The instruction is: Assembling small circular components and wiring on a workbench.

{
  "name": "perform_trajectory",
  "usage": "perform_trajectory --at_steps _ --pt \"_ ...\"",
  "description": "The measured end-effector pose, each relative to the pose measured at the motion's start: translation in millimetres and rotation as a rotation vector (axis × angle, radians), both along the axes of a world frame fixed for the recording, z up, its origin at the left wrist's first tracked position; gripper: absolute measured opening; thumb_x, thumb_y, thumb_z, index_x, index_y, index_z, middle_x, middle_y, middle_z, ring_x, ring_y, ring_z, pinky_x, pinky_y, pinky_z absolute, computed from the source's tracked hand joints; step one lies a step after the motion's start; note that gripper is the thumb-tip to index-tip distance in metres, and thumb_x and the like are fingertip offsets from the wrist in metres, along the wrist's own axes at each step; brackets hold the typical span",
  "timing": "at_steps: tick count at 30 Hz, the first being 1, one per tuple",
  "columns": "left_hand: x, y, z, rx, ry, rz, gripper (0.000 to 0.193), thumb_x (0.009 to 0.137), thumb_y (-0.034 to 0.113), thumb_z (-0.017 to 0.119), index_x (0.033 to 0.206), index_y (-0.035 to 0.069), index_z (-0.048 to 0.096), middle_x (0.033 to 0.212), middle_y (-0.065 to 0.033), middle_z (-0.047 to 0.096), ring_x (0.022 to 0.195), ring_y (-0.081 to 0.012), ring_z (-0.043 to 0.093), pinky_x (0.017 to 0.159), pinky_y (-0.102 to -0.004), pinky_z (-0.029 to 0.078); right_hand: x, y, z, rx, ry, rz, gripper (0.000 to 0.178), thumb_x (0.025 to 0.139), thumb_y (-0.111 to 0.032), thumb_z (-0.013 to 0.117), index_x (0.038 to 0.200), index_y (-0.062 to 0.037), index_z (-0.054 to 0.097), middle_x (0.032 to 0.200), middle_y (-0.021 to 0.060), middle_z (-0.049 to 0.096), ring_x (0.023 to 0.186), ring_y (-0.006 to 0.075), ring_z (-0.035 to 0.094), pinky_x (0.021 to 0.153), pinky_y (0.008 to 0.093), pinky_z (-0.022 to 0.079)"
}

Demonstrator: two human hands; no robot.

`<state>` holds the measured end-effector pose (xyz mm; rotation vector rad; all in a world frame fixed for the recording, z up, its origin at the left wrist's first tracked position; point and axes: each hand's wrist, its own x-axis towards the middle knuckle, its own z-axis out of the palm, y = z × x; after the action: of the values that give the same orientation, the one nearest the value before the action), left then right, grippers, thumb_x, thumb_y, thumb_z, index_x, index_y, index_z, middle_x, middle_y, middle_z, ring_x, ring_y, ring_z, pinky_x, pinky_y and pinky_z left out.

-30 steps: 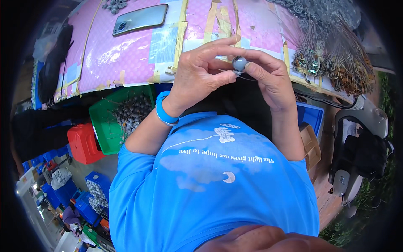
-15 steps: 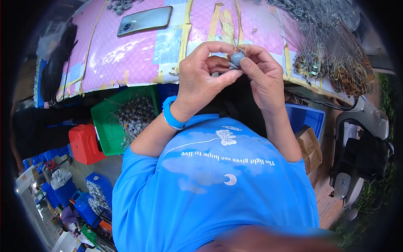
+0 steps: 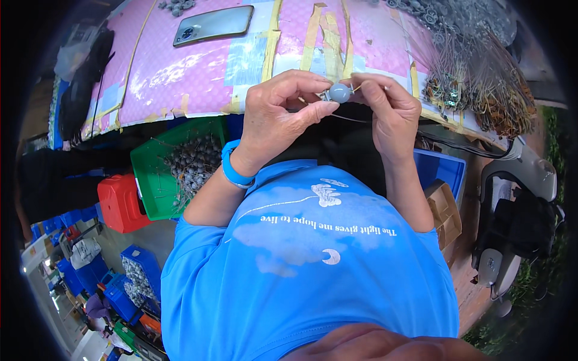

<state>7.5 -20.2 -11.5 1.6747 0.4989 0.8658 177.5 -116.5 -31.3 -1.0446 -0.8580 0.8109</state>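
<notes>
Near the table's front edge, my left hand [image 3: 274, 109] pinches a small round grey part [image 3: 340, 92] between thumb and fingers. The part has a smooth, shiny dome, with its narrower fitting toward my left fingertips. On its other side my right hand [image 3: 394, 114] has thumb and forefinger closed on a thin yellowish wire [image 3: 356, 88] that runs to the part. A dark wire [image 3: 352, 119] hangs in a curve below it. How the wires join the part is too small to make out.
A pink padded table [image 3: 174, 78] bears a phone [image 3: 217, 25], loose grey parts [image 3: 430, 15] and bundled wires [image 3: 500, 84]. A green bin [image 3: 141, 180] of wired grey parts and a red stool [image 3: 120, 204] are at left. At right are a blue crate [image 3: 442, 162] and cardboard box [image 3: 445, 216].
My hands have drawn apart slightly and come a little nearer to me. The right fingers have moved off the round part onto the wire, and more of the dome shows.
</notes>
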Motion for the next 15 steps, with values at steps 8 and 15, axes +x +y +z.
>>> perform_trajectory --at_steps 8,15 --pt "-18 -4 9 0.075 0.045 -0.056 0.019 0.08 0.001 0.077 0.098 0.0 0.071 0.098 -0.0078 0.07 0.069 -0.0101 0.066 0.057 -0.0209 0.053 2 -6 12 0.022 -0.089 0.274 0.024 0.085 -0.002 0.072 0.108 0.0039 0.068 0.103 0.0091 0.067 0.095 0.0155 0.065 0.086 0.0279 0.052" --pt "-32 -14 17 0.322 0.084 0.008 0.021 0.08 -0.001 0.075 0.1 0.0 0.07 0.099 -0.0104 0.07 0.072 -0.0128 0.067 0.061 -0.0241 0.054 -2 0 3 0.039 -0.073 0.358 0.023 0.085 -0.006 0.073 0.104 0.0045 0.069 0.103 0.0111 0.067 0.093 0.0164 0.064 0.084 0.0282 0.051"
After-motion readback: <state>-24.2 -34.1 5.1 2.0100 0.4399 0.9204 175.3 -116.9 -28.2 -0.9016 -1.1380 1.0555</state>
